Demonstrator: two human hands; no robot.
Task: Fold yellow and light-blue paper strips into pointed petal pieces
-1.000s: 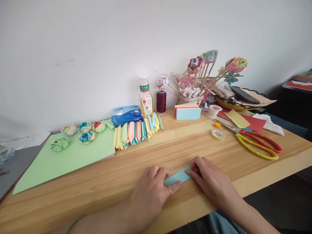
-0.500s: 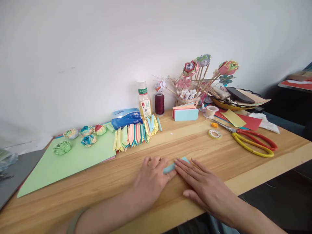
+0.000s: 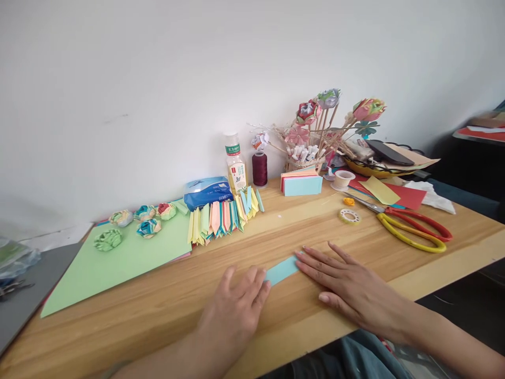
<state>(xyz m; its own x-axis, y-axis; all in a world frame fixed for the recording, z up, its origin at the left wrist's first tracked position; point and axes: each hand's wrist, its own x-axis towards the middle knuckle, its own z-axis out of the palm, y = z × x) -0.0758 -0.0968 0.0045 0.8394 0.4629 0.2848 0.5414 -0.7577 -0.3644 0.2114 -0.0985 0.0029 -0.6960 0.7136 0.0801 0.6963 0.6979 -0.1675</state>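
Observation:
A narrow light-blue paper strip (image 3: 281,272) lies aslant on the wooden table in front of me. My left hand (image 3: 235,302) has its fingers bent, with thumb and forefinger close together on the strip's left end. Stretched flat over the right end, my right hand (image 3: 342,280) presses down with fingers apart and covers that end. Beyond the hands stands a row of folded paper pieces (image 3: 221,218) in yellow, green, pink and blue. A stack of cut paper slips (image 3: 302,186), blue in front, stands farther back.
Green sheets (image 3: 130,273) carrying several paper flowers (image 3: 108,240) lie left. Scissors (image 3: 414,226), a tape roll (image 3: 349,216) and a ribbon spool (image 3: 343,179) lie right. At the back stand a tissue pack (image 3: 208,193), bottle (image 3: 236,166), thread spool (image 3: 259,169) and flower basket (image 3: 304,163).
My hands have moved apart, the right one to the right and the left one slightly left and down. More of the blue paper strip now shows between them.

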